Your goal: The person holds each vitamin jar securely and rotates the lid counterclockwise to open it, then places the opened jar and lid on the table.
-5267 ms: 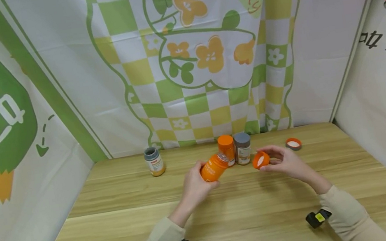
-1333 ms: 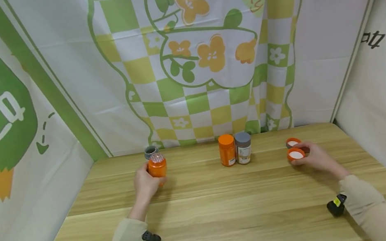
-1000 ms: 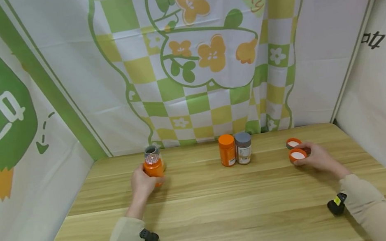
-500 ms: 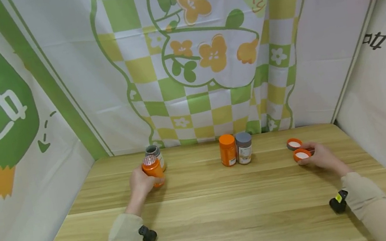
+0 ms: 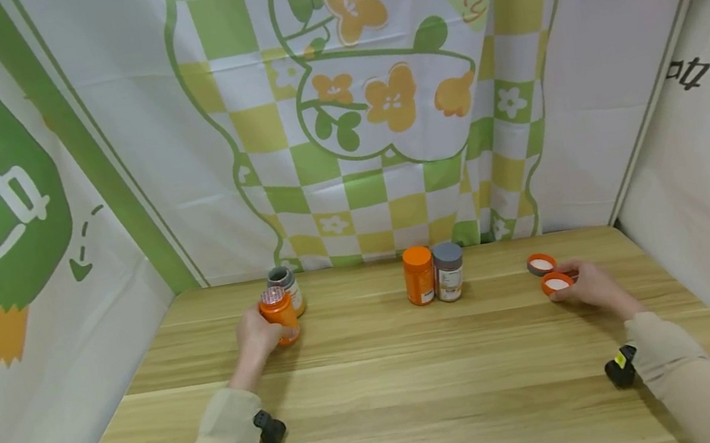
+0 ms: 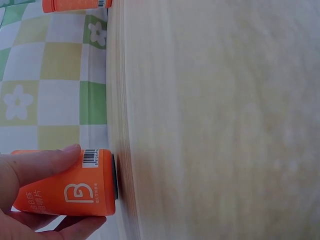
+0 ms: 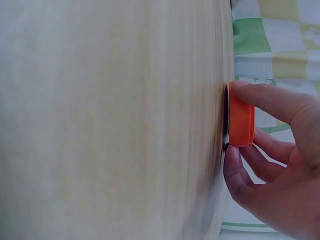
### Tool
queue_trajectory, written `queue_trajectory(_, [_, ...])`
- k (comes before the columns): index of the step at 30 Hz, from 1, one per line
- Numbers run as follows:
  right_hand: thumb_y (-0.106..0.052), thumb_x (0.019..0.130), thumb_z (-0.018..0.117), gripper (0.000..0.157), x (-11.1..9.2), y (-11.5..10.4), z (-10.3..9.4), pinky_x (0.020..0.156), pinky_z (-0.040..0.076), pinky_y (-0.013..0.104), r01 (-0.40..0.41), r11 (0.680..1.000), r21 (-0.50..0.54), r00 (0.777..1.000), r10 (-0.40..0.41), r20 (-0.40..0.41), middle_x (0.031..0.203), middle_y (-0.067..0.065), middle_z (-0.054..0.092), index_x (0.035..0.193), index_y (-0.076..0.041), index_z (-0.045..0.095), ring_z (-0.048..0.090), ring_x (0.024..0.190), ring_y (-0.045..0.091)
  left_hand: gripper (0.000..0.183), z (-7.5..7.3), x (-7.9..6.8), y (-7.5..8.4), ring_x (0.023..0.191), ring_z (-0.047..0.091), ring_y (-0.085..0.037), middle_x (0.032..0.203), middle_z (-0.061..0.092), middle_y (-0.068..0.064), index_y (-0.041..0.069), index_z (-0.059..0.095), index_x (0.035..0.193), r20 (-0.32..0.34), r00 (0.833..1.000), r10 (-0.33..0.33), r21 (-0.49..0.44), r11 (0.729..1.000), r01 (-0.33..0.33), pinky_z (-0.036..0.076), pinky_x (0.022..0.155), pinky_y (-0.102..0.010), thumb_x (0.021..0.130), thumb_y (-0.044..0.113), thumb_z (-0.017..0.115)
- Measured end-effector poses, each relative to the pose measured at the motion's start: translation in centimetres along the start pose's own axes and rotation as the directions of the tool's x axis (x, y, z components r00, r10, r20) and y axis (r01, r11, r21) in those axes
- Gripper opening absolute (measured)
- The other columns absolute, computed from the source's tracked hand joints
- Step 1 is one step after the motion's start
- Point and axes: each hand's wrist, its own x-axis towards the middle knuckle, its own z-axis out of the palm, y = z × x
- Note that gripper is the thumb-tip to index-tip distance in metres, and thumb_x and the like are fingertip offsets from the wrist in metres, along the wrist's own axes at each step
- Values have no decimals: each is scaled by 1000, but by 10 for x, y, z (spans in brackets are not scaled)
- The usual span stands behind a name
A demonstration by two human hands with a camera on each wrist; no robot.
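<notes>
My left hand [image 5: 258,339] grips an uncapped orange bottle [image 5: 279,313] at the left of the table, thumb on one side and fingers round the other. Its clear, textured mouth faces up. In the left wrist view, the base of this orange bottle [image 6: 75,185] is at or just above the tabletop. Right behind it stands an uncapped bottle with a grey neck [image 5: 290,286], partly hidden. Over on the right, my right hand [image 5: 592,285] pinches an orange cap [image 5: 556,285], white inside facing up. The right wrist view shows thumb and fingertips on the cap's [image 7: 241,120] sides, close to the wood.
A capped orange bottle [image 5: 419,277] and a grey-capped bottle [image 5: 448,273] stand side by side at the back. Another upturned cap, grey outside with an orange rim [image 5: 541,265], lies just behind the held one. A checkered curtain [image 5: 365,197] hangs behind the wooden table [image 5: 415,396].
From mid-table, where it was tilted in the air, the orange bottle has moved left and come upright. The orange cap has moved right, beside the other cap. Over the last half second, both barely shift.
</notes>
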Motion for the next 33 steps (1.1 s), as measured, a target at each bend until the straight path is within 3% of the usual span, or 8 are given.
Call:
queue_trajectory(15, [-26,67,74,60,-2,-8,-1,76,41,44,-21,996,-87,1000,19,-22,108,30,54,111,10,53,52,94,40,64,1,2,-1,93,55,-34,105,59,-24,-5,53,109,17,1000,-23,-19,1000,23,41,84,-45,54,12,81])
queue_trajectory(33, [-18,65,75,60,0,-4,-2,72,43,39,-25,998,-49,1000,25,-1,101,28,58,111,12,52,55,88,34,61,2,6,-6,87,55,-34,101,60,-24,-6,53,105,16,1000,-7,22,1000,7,42,78,-44,54,15,80])
